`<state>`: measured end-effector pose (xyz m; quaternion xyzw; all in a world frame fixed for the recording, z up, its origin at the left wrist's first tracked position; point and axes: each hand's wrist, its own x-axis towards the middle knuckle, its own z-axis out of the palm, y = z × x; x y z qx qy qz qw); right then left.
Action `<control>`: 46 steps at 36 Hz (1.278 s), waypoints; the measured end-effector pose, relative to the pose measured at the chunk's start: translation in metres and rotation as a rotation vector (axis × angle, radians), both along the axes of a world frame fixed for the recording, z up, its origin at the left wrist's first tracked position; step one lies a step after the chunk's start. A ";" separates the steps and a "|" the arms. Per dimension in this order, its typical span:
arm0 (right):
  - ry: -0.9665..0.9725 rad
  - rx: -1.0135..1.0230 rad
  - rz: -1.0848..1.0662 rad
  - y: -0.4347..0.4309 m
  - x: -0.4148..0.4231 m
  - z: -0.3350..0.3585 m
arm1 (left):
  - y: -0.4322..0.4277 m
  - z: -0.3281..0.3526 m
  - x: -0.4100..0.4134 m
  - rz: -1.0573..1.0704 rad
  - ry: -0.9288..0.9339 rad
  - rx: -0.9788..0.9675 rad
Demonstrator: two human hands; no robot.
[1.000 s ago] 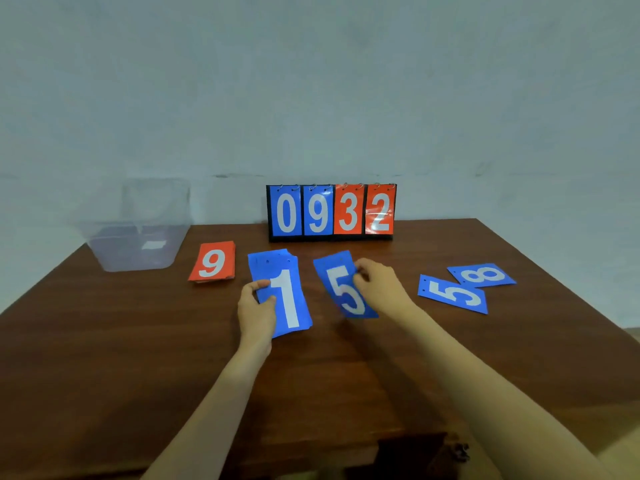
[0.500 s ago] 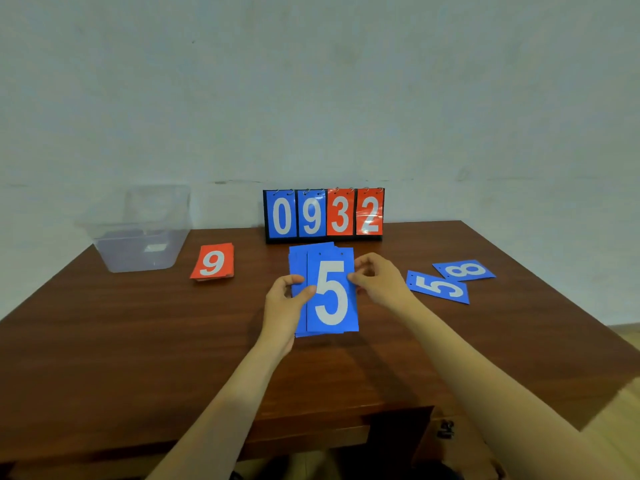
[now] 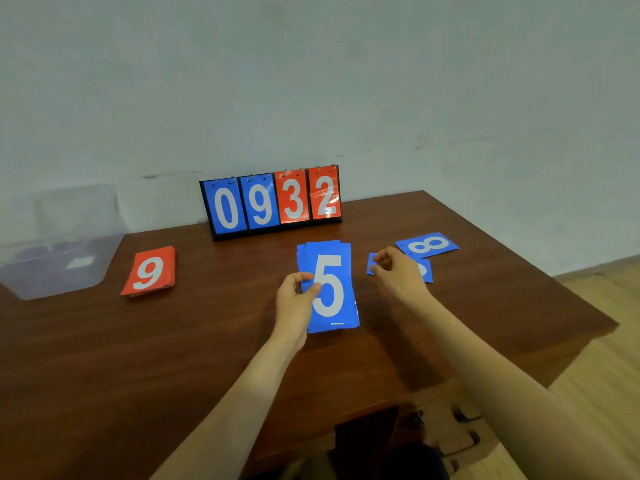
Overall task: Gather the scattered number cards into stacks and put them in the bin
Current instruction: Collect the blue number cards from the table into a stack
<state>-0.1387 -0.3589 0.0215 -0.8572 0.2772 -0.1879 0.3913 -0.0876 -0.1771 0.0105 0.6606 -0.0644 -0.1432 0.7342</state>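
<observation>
My left hand (image 3: 294, 306) grips a stack of blue number cards (image 3: 332, 289) by its left edge, thumb on top; a white 5 faces up. The stack is just above the table's middle. To the right, my right hand (image 3: 398, 275) lies over a single blue card (image 3: 426, 271) and its fingertips pinch that card's left end; the hand hides most of the number. A blue 8 card (image 3: 427, 244) lies flat just behind it. A small pile of red cards showing a 9 (image 3: 150, 271) sits at the left. The clear plastic bin (image 3: 52, 268) stands at the far left.
A flip scoreboard (image 3: 273, 202) reading 0932 stands at the back edge of the brown wooden table (image 3: 173, 341), against the wall. The table's right edge drops to a light wooden floor (image 3: 595, 341).
My right hand laid the 5 card on the stack in my left hand, let go, and moved right onto the other blue card. The stack shifted toward the table's middle.
</observation>
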 end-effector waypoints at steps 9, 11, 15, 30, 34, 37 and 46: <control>0.459 -0.253 0.057 -0.066 0.022 -0.034 | -0.029 -0.019 0.022 0.058 0.050 0.066; 0.508 -0.253 0.087 -0.069 0.030 -0.037 | -0.032 -0.021 0.026 0.062 0.041 0.071; 0.536 -0.269 0.125 -0.063 0.040 -0.038 | -0.031 -0.025 0.031 0.061 0.049 0.064; 0.813 -0.803 0.457 0.004 0.037 -0.021 | 0.022 -0.021 0.033 0.163 0.051 0.072; 0.805 -0.927 0.488 0.025 0.033 -0.020 | 0.042 -0.016 0.032 0.200 0.054 0.088; 0.754 -1.015 0.502 0.040 0.030 -0.022 | 0.056 -0.013 0.030 0.224 0.073 0.089; 0.601 -1.236 0.575 0.090 0.030 -0.027 | 0.098 -0.008 0.022 0.293 0.017 0.036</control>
